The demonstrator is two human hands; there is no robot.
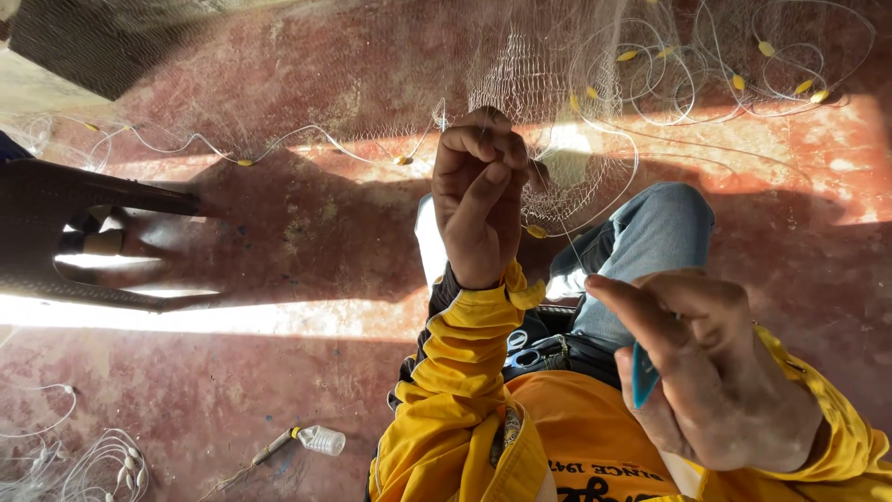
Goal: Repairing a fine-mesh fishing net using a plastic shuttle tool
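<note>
My left hand [478, 191] is raised in front of me with its fingers pinched shut on the mesh of a thin white fishing net [534, 74]. The net hangs from that hand and spreads over the red floor beyond it. My right hand [711, 367] is lower and closer to me, closed around a small blue netting needle [643, 374]. A fine line runs from the net near my left hand down toward my right hand. Both arms wear yellow sleeves, and my knee in blue jeans [655, 232] sits between the hands.
Coils of white line with small yellow floats [743, 60] lie on the floor at the upper right. A dark plastic chair [102, 237] stands at the left. A small tool with a white spool [321, 439] lies on the floor, more netting [93, 469] at the bottom left.
</note>
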